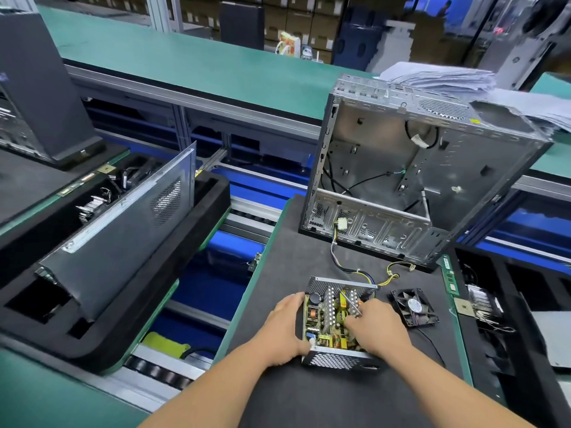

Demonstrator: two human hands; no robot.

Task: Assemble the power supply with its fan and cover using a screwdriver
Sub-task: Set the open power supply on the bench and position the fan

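Hands on the job now: the power supply sits open on the dark mat of the worktop, circuit board facing up, mesh walls front and back. Left hand is wrapped round the left side of the box, thumb along the near edge, fingers curled on the wall and steadying it. Right hand is down inside the box on the right, and a screwdriver pokes up out of it, its thin metal shaft slanting toward the far left over the board; the fingers are closed round the handle, though the handle itself is hidden under the hand. Just right of the box lies the fan, flat on the mat, black frame, label up, its thin lead trailing toward the near side. Coloured wires run from the far side of the power supply up into the computer case, which stands open behind it. Left of the worktop, a side panel leans in a black foam tray.
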